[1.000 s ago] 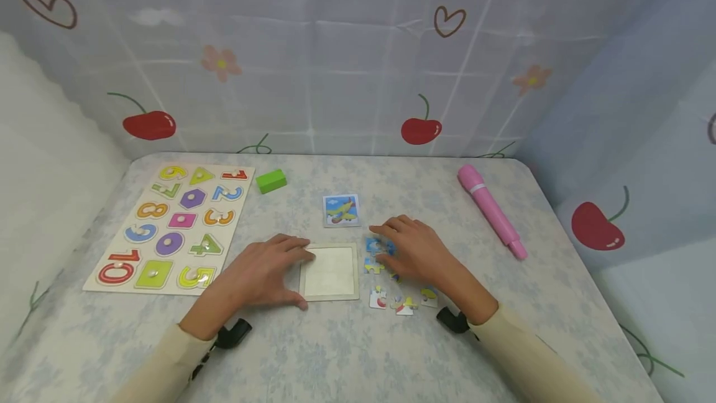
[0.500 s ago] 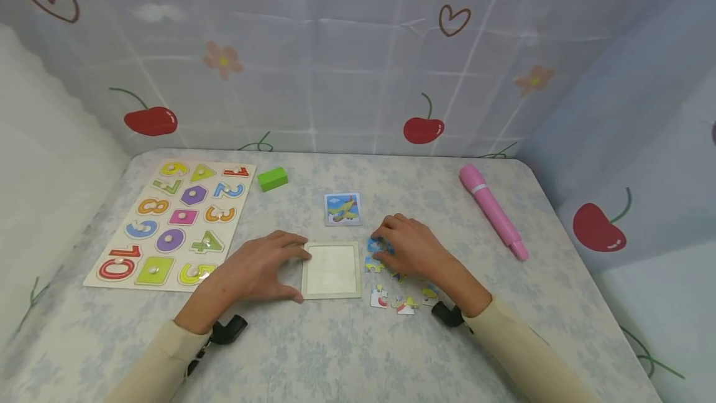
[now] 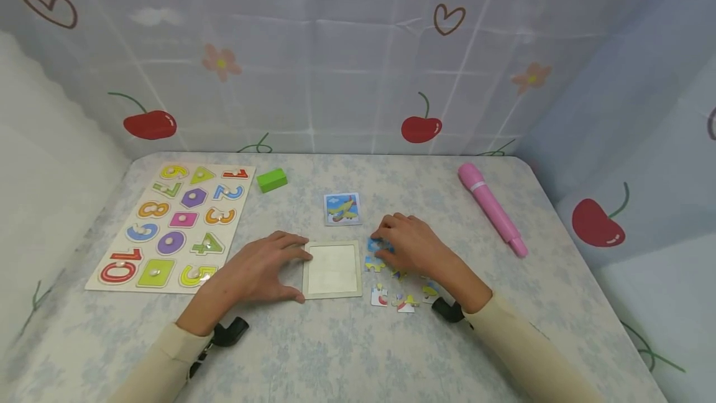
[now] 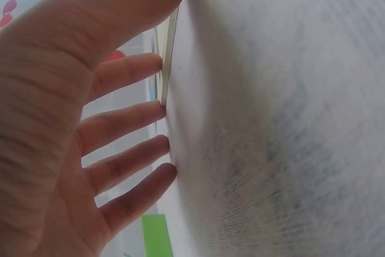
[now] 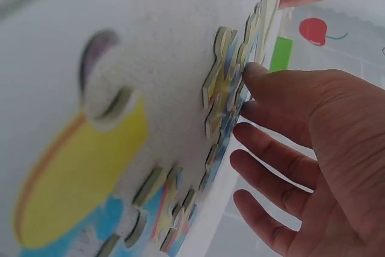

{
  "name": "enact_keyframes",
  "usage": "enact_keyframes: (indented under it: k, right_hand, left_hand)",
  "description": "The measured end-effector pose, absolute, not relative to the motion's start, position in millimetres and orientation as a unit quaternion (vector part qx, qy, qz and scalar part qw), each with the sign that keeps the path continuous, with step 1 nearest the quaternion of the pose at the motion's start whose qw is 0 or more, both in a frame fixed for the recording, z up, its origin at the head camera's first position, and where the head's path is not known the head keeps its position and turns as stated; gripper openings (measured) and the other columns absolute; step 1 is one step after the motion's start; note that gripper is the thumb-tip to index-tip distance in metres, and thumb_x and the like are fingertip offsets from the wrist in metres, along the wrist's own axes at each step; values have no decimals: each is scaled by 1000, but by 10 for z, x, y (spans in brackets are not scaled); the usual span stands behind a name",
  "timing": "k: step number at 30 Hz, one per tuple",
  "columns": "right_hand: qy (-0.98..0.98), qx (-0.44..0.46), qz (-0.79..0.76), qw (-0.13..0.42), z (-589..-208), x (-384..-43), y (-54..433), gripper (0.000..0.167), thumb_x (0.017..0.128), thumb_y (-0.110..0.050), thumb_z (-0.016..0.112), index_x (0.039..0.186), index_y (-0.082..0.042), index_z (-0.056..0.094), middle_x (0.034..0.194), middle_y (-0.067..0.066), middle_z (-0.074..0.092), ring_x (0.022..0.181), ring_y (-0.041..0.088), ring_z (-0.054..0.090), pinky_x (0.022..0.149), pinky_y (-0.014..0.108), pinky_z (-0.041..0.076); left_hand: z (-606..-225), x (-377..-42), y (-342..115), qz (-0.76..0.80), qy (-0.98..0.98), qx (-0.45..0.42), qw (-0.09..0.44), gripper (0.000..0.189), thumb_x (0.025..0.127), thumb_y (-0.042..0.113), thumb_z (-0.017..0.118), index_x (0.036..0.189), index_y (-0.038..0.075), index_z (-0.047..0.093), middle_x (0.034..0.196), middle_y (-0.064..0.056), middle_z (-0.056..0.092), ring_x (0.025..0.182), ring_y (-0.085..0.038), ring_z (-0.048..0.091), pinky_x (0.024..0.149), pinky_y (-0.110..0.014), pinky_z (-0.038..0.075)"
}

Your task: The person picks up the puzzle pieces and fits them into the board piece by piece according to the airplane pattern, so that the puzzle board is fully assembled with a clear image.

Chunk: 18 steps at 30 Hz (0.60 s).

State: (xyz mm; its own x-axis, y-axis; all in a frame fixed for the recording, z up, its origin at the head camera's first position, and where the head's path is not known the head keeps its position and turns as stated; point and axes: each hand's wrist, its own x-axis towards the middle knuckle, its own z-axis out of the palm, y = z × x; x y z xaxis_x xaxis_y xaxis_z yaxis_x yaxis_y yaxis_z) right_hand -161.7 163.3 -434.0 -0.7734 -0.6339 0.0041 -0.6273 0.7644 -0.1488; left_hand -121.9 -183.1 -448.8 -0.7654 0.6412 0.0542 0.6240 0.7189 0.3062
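Note:
My left hand (image 3: 263, 269) lies spread at the left side of a square puzzle frame (image 3: 360, 275), its thumb near the bottom left corner and fingertips along the left rim. In the left wrist view its fingers (image 4: 123, 124) are straight beside the thin board edge (image 4: 171, 46). My right hand (image 3: 416, 244) is over the jigsaw pieces to the frame's right. Its thumb and index finger pinch a blue puzzle piece (image 3: 371, 245), partly hidden by the hand. In the right wrist view the other fingers reach loosely beside several pieces (image 5: 219, 64).
Loose pieces (image 3: 379, 296) lie nearest the person. Behind the frame is an airplane picture card (image 3: 343, 209). A number-and-shape peg board (image 3: 181, 238) is at left, with a green block (image 3: 272, 180) near it. A pink microphone-like tube (image 3: 495, 210) lies at right.
My right thumb and fingers have drawn closer together around the blue puzzle piece. The left hand stays at the frame with only a slight shift.

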Motion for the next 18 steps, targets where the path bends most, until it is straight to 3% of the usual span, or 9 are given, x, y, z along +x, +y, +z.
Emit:
enact_keyframes:
  k: [18]
  right_hand:
    - [937,-350,-24,10,-4329,-1652,1554,39,96,-41,83,123,-14,80,121,3,73,115,25,67,99,50,54]
  left_hand:
    - [-4505,-1227,-1849,169,923,344,25,74,71,60,97,131,22,75,152,-1,61,139,-24,57,104,-48,55]
